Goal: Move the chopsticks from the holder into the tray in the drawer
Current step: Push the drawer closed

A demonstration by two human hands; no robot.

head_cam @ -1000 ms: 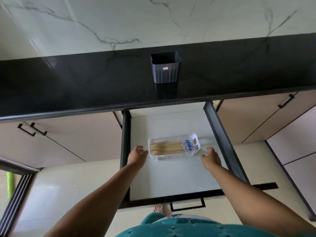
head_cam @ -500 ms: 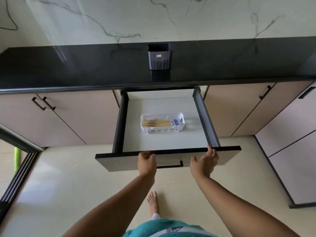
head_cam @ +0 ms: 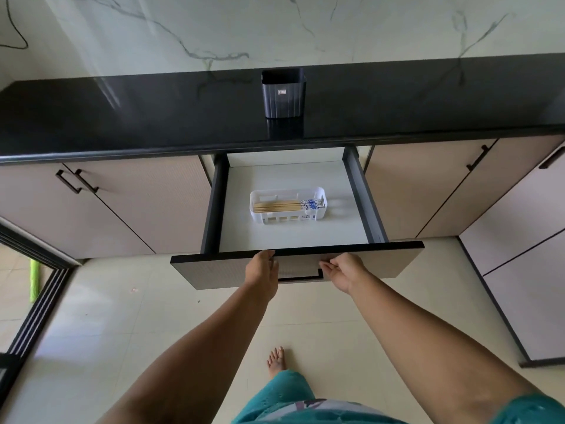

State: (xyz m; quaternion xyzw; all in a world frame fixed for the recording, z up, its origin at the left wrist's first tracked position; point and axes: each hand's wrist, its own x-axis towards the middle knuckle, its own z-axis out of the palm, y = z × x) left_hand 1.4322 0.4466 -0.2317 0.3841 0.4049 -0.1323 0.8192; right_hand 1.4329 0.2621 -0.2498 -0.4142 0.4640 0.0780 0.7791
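Wooden chopsticks (head_cam: 282, 205) lie flat in the white tray (head_cam: 260, 216) on the open drawer (head_cam: 293, 234) floor, under the table's front edge. Both arms reach forward; the left hand (head_cam: 262, 267) and right hand (head_cam: 344, 269) curl their fingers over the drawer front's top edge. The dark holder (head_cam: 283, 97) stands on the table (head_cam: 122, 117).

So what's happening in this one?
A person has both hands on the open drawer's front panel, left hand and right hand either side of the handle. The chopsticks already lie in the white tray inside. The dark holder stands on the counter; no chopsticks show above its rim.
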